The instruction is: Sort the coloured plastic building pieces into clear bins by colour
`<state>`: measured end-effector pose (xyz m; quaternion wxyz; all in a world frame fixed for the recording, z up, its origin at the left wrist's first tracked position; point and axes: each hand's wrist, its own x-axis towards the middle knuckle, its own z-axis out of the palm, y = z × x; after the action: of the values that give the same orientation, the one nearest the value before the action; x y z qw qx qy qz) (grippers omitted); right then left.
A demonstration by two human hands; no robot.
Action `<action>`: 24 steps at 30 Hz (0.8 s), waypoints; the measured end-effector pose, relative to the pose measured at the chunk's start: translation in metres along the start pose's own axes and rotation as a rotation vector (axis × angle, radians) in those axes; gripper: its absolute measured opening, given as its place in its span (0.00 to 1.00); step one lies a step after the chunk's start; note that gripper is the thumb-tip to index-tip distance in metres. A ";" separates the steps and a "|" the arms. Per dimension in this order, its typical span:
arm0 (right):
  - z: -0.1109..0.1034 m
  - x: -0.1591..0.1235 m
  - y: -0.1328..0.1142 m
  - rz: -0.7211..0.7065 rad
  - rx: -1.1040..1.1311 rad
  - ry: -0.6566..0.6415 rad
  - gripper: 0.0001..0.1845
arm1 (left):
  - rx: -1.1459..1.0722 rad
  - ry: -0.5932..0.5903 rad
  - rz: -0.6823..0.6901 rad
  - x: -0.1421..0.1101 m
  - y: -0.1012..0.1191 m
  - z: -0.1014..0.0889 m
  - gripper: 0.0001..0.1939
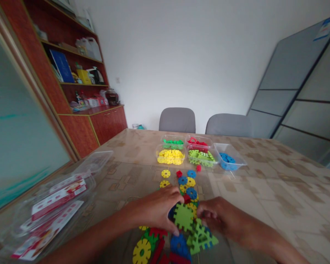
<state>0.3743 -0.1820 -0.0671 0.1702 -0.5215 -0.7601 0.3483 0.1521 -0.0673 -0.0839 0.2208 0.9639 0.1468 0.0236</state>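
Note:
My left hand [156, 211] is closed round a light green square interlocking piece [183, 217], thumb and fingers on its left edge. My right hand [219, 217] pinches the same cluster from the right, fingers curled. Under both hands lies a pile of plastic pieces: a green triangular piece [201, 238], a yellow gear [142, 251], red and blue ones. Beyond the hands more loose gears [187, 182] in yellow, blue and red lie scattered on the table [277, 190].
Clear tubs stand further back: yellow pieces [170, 157], dark green [172, 143], red [198, 142], light green [202, 157], blue [228, 160]. A clear bag with red and white packets [55, 205] lies at the left. Two grey chairs [177, 119] and a wooden cabinet [93, 126] stand behind.

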 end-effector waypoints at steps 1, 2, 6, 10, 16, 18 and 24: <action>0.000 0.001 0.002 -0.008 -0.010 0.020 0.07 | 0.017 0.004 0.000 0.000 0.001 0.002 0.30; 0.000 0.002 0.004 -0.018 -0.015 0.038 0.08 | 0.033 0.009 -0.001 0.000 0.002 0.003 0.29; 0.000 0.006 0.012 -0.047 -0.026 0.078 0.10 | 0.066 0.045 -0.019 0.000 0.007 0.007 0.27; 0.001 0.008 0.010 -0.066 -0.024 0.134 0.10 | 0.056 0.063 -0.027 0.001 0.009 0.004 0.27; 0.005 0.011 0.002 -0.075 0.064 0.267 0.13 | 0.005 0.203 -0.042 0.003 0.015 0.000 0.33; 0.010 0.015 0.003 -0.076 0.176 0.291 0.14 | -0.004 0.248 -0.051 0.004 0.019 0.001 0.34; 0.003 0.020 0.011 -0.062 0.472 0.450 0.19 | -0.110 0.325 -0.085 0.004 0.017 -0.007 0.40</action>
<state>0.3712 -0.1625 -0.0792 0.4604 -0.5081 -0.6174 0.3855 0.1595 -0.0776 -0.0706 0.2476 0.9268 0.2197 0.1775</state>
